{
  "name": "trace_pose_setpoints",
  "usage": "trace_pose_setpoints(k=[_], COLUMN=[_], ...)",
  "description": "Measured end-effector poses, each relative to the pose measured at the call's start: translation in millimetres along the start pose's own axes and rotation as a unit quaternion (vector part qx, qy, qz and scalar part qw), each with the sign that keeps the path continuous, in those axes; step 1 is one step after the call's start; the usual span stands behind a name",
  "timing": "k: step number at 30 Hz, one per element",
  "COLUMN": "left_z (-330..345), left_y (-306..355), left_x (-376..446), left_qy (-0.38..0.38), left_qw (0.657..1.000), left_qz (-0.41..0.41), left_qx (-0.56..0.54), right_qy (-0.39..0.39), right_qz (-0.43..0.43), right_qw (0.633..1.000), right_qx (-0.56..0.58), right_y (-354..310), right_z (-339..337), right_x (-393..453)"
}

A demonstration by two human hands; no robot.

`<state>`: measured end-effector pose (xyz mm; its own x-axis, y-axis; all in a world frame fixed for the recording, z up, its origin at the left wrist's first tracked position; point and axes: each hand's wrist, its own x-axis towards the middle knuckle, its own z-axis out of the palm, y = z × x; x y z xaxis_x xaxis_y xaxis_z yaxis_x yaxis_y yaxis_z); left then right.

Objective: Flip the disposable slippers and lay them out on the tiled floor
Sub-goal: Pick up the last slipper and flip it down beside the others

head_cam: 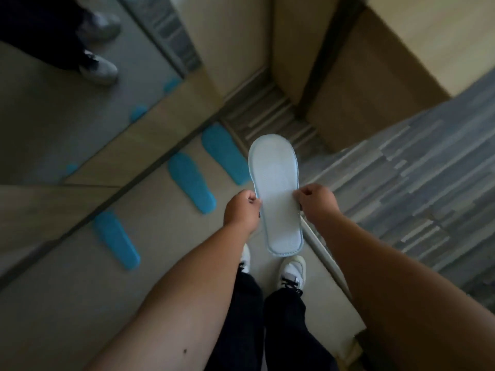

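I hold a pale, flat disposable slipper (274, 188) in the air in front of me, toe pointing away, its light side facing up. My left hand (242, 210) pinches its left edge and my right hand (316, 202) pinches its right edge, both near the slipper's middle. Three blue slippers lie sole-up on the beige tiled floor (67, 303) along the mirror's base: one near the left (116, 239), one in the middle (191, 182), one farthest away (225, 153), partly hidden by the held slipper.
A floor-standing mirror (53, 116) at the left reflects legs, shoes and blue slippers. Grey striped carpet (415, 183) covers the right side beyond a threshold strip (321, 253). Wooden cabinet panels (348, 76) rise ahead. My white shoes (293, 270) stand on the tiles below the slipper.
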<state>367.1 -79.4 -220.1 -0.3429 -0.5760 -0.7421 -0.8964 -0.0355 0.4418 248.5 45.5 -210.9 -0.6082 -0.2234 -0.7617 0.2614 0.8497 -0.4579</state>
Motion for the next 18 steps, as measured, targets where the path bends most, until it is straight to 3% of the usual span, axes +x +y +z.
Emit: trace_pose_setpoints(k=[10,18], left_z=[-117,-226], left_y=[-155,-338], left_x=[-18,-52], left_qy=[0.075,0.106], left_qw=[0.991,0.984], left_qz=[-0.056,-0.039], left_qx=[-0.096,-0.136], right_qy=[-0.068,-0.041], right_qz=[-0.094,-0.083], right_qw=[0.986,0.992], right_qx=[-0.116,-0.083], right_y=[-71,-75], right_z=[161,362], right_x=[-67,-169])
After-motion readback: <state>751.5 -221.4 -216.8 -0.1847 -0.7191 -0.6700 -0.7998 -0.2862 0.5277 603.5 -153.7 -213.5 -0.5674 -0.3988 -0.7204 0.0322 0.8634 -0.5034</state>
